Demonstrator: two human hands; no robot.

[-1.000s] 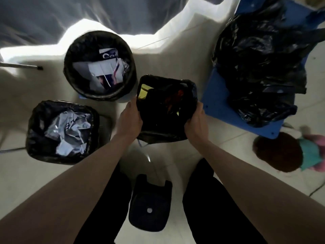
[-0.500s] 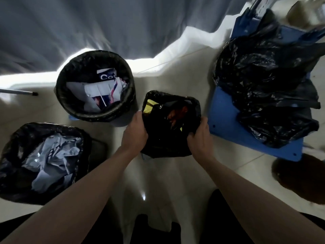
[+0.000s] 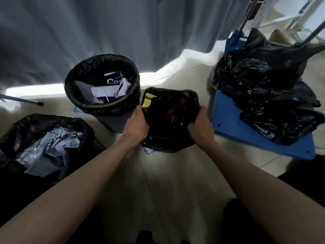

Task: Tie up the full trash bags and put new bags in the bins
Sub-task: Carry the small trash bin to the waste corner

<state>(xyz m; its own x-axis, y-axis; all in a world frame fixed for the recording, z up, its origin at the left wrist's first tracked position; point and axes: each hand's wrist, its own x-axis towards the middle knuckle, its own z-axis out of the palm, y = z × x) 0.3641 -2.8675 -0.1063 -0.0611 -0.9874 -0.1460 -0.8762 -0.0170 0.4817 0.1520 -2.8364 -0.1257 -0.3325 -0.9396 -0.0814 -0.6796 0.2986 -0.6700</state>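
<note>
Gripping both hands [image 3: 136, 124] [image 3: 199, 128], bag [image 3: 165, 136] mouth (open) faces upward.

A small bin lined with a crinkled black plastic bag [image 3: 169, 118] stands open on the floor, gold and red wrappers showing inside. Behind it to the left, a round black-lined bin [image 3: 102, 85] holds torn paper; a squarish black-lined bin [image 3: 45, 138] at far left holds crumpled grey plastic

The fingertips of both hands were hidden inside the middle bag [image 3: 168, 118]; left of it, the square bin [image 3: 44, 138] was cropped and blurred.
</note>
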